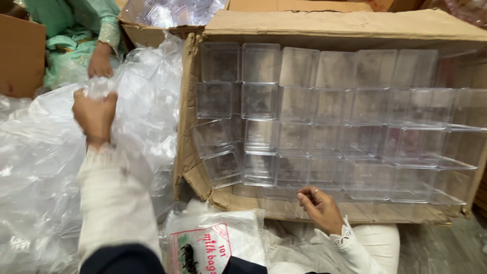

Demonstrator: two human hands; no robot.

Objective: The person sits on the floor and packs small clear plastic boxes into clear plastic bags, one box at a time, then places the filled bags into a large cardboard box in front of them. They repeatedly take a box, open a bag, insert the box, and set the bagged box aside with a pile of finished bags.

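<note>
My left hand (94, 114) is raised at the left and grips a fold of the big clear plastic sheeting (147, 96). Lower down, my right hand (319, 208) rests with curled fingers on the near edge of the large cardboard box (324, 25), right below the bottom row of boxes; it holds nothing that I can see. The carton lies open towards me and is filled with several rows of clear plastic boxes (261, 101), stacked closely. Both of my sleeves are white.
Another person in a light green garment sits at the top left, with a hand (100, 62) on the plastic sheeting. A white printed plastic bag (213, 243) lies by my lap. A second carton (172, 15) with clear plastic stands behind. Brown cardboard (20, 56) is at the far left.
</note>
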